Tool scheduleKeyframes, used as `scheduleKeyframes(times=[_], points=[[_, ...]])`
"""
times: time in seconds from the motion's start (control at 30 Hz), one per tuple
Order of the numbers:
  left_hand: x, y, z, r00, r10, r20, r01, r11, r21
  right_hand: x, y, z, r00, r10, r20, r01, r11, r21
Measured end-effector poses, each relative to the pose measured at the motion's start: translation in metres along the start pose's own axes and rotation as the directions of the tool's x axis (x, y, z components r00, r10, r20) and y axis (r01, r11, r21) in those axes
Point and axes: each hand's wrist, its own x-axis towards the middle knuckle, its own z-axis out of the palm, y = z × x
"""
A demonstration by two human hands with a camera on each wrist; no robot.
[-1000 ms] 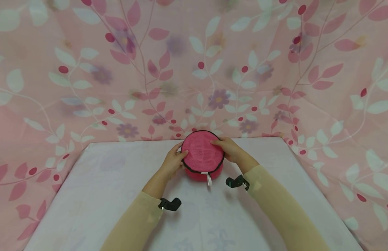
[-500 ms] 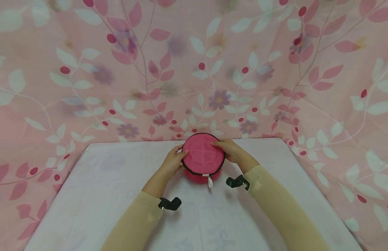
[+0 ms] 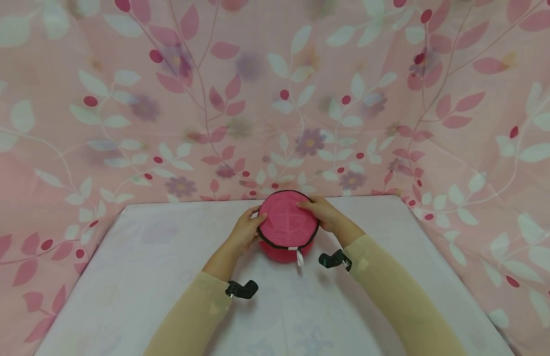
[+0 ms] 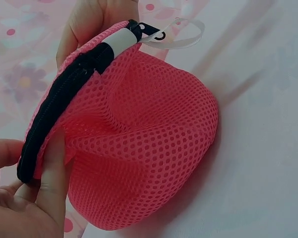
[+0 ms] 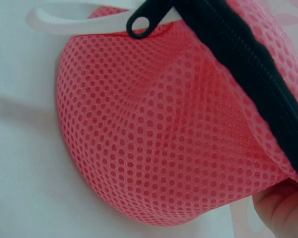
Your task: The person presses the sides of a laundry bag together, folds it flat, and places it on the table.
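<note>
A round pink mesh laundry bag (image 3: 287,225) stands at the back middle of the white-covered table, its flat top tilted toward me. My left hand (image 3: 245,231) grips its left rim, thumb on the mesh top and fingers below. On the opposite side my right hand (image 3: 327,213) pinches the rim, its thumb lying over the top. A black zipper (image 4: 59,109) runs round the edge and looks closed where visible. Its black pull tab (image 5: 144,20) and a white ribbon loop (image 5: 54,24) hang at the front. The mesh side is dented, and its lower part appears to rest on the cloth.
A white cloth (image 3: 168,277) with faint prints covers the table. Behind it and along both sides hangs a pink floral curtain (image 3: 257,99), close to the table's back edge. Small black cameras (image 3: 243,289) are strapped at both wrists.
The bag has dipped slightly toward me. My right thumb has slid a little leftward on the mesh top. Both hands keep their hold on the rim.
</note>
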Motion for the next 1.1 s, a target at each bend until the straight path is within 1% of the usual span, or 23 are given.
scheduleKeyframes(times=[0.37,0.53,0.6,0.7,0.77,0.83,0.97,1.1], points=[[0.001,0.000,-0.001,1.000,0.016,-0.020,-0.016,0.999,-0.044,-0.003,-0.002,0.004,1.000,-0.014,-0.008,0.014,0.999,0.039],[0.002,-0.001,-0.002,0.999,0.015,-0.029,-0.016,0.999,-0.040,-0.002,-0.001,0.003,1.000,0.008,0.001,-0.008,0.999,0.052],[0.002,-0.001,-0.002,0.999,0.011,-0.032,-0.012,0.999,-0.045,-0.003,-0.001,0.001,1.000,0.019,0.008,-0.020,0.999,0.029],[0.001,-0.002,-0.002,0.999,-0.001,-0.033,-0.001,0.998,-0.062,-0.005,-0.003,-0.004,0.999,0.039,-0.009,-0.039,0.998,-0.048],[0.000,-0.001,-0.002,0.999,-0.006,-0.033,0.003,0.998,-0.068,-0.008,-0.004,-0.007,0.998,0.064,-0.024,-0.066,0.993,-0.101],[0.000,-0.001,-0.003,0.999,-0.011,-0.034,0.008,0.997,-0.072,-0.011,-0.005,-0.009,0.994,0.101,-0.036,-0.104,0.986,-0.129],[0.000,-0.002,-0.003,0.999,-0.013,-0.036,0.010,0.998,-0.070,-0.013,-0.005,-0.009,0.988,0.152,-0.016,-0.153,0.980,-0.130],[-0.001,-0.003,-0.004,1.000,-0.005,-0.031,0.003,0.998,-0.058,-0.013,-0.003,-0.007,0.988,0.156,0.005,-0.155,0.982,-0.109]])
